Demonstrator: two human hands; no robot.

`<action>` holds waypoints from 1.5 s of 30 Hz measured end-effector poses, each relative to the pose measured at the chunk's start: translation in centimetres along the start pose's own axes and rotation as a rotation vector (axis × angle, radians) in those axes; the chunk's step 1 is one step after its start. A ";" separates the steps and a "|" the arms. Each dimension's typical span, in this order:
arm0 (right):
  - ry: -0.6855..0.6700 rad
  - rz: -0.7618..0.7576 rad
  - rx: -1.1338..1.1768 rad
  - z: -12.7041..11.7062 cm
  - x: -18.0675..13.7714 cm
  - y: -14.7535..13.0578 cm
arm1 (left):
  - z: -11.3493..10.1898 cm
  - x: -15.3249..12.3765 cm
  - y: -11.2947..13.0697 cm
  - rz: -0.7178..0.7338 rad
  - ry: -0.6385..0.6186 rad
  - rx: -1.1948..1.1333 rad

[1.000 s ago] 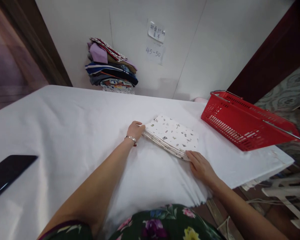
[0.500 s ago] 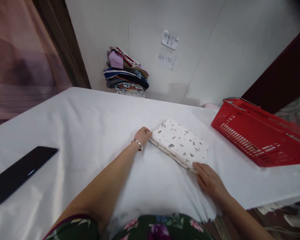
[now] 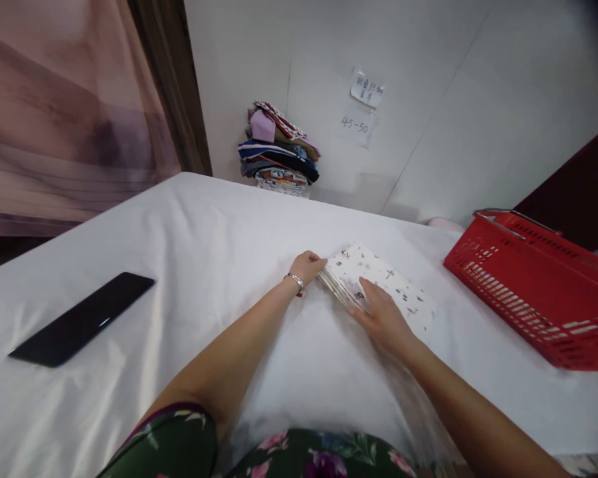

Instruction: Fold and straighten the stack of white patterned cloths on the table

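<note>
The fingers of the left hand (image 3: 306, 267) are closed in a pinch on the left corner of the folded cloth (image 3: 398, 282), a white piece with a small print and several layers along its near edge. The right hand (image 3: 383, 320) is open, thumb and fingers apart over the cloth's near side; whether it presses or only hovers, I cannot tell. The step in hand looks like evening the layers and smoothing the fold. The next move seems to call for a steady left corner and a light, flat pass of the right palm. The cloth lies on the white-covered counter (image 3: 244, 252), between a dark flat slab (image 3: 87, 322) and a red basket (image 3: 543, 285).
</note>
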State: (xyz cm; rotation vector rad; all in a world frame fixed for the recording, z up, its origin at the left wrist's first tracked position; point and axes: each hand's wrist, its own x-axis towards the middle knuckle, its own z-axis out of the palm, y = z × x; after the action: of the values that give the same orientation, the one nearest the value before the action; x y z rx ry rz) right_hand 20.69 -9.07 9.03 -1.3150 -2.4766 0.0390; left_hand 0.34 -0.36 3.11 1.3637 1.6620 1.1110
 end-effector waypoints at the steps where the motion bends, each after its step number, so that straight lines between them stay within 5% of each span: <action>1: -0.013 0.023 0.007 0.8 1.4 -0.5 | 0.1 0.0 0.0 0.004 0.005 -0.006; 8: 0.022 0.199 0.059 5.1 7.1 0.1 | -1.1 -0.7 1.2 -0.008 -0.086 -0.101; 14: -0.009 0.283 0.146 3.8 7.2 1.0 | -1.2 -0.7 -0.3 0.061 -0.026 0.402; 19: -0.004 0.261 0.130 3.5 7.3 0.3 | 0.6 -1.3 -0.7 0.139 -0.040 0.516; 23: -0.002 0.250 0.095 2.9 7.4 -0.5 | 0.7 -1.4 -0.2 0.111 -0.058 0.381; 30: -0.045 0.213 -0.057 3.5 7.3 -1.3 | 0.4 -0.7 0.2 -0.169 -0.154 -0.165; 36: -0.045 0.256 -0.070 3.1 7.6 -0.4 | 0.3 -0.5 -0.1 -0.219 -0.147 -0.142; 45: -0.199 0.217 -0.127 4.0 7.6 -1.7 | -0.1 -1.0 1.7 -0.352 -0.232 -0.423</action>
State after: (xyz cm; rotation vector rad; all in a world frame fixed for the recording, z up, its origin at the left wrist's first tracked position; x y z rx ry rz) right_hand 14.14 -3.36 7.69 -1.7059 -2.5199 0.0684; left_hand 1.07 -1.19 4.77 0.8546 1.3367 0.9823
